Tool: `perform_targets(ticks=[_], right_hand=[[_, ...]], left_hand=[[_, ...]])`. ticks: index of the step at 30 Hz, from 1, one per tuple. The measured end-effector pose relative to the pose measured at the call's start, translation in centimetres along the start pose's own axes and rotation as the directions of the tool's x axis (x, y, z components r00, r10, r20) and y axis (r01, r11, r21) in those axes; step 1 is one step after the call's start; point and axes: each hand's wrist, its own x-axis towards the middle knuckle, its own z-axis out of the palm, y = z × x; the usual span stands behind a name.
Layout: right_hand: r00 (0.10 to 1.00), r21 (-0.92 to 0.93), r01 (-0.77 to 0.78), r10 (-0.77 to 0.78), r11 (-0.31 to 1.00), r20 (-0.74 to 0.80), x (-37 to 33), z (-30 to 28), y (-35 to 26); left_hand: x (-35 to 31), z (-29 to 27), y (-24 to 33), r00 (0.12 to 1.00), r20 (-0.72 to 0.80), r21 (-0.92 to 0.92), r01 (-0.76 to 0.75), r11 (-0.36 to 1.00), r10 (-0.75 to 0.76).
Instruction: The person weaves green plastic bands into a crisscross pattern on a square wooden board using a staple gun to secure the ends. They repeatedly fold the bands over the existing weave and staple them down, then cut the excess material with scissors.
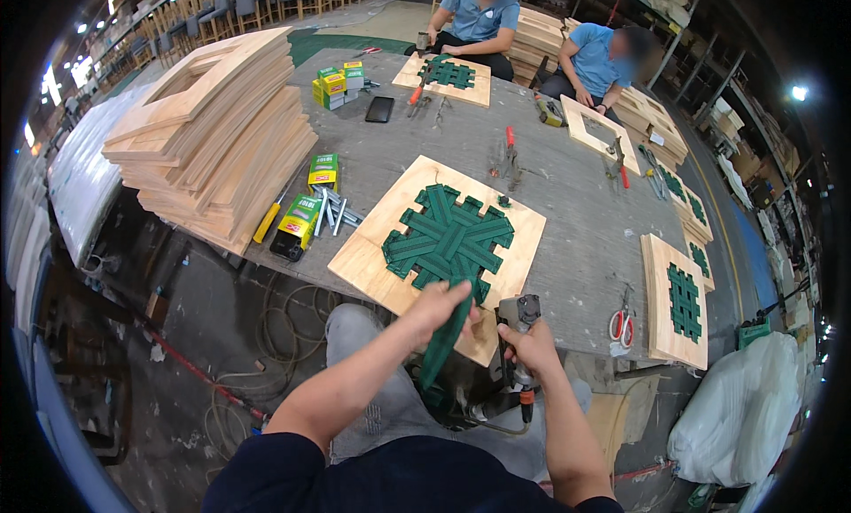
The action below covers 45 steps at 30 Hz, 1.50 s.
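Observation:
A square plywood panel lies tilted toward me at the table's near edge. Green elastic webbing is woven across its middle, with short ends folded out around the opening. My left hand is closed on the loose webbing strap, which hangs down past the panel's near edge over my lap. In my right hand is a pneumatic staple gun, gripped by its handle beside the panel's near right side. An orange hose fitting shows below that hand. Where the gun's nose points is hard to make out.
Stacked wooden frames rise at the left. Staple boxes, loose staple strips, a yellow-handled screwdriver and a phone lie nearby. Red-handled pliers, scissors and webbed panels are rightward. Two people work across the table.

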Motion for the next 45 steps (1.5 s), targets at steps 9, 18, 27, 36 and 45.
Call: perform_targets(ticks=[9,18,27,36,45], right_hand=[[0.992,0.034,0.06,-0.064,0.998,0.106,-0.2,1.0,-2.9],[0.993,0.007,0.039,-0.04,0.999,0.109,1.1,2.5,-3.1],[0.993,-0.051,0.02,-0.014,0.998,0.117,1.4,3.1,-3.6],[0.984,-0.063,0.021,-0.01,0.998,0.175,0.6,4.1,-4.3],[0.983,0.089,0.035,-0.05,0.995,0.175,0.8,2.2,-2.6]], left_hand=[[7.3,-2.0,1.1,0.993,-0.12,0.146,0.014,0.989,0.004],[7.3,-2.0,0.7,0.993,-0.117,0.113,0.002,0.994,0.012],[7.9,-2.6,0.7,0.994,-0.106,0.127,0.031,0.991,-0.017],[7.9,-2.4,0.8,0.992,-0.125,0.139,0.026,0.99,-0.008],[7.1,-1.9,0.9,0.986,-0.157,0.202,-0.024,0.979,0.056]])
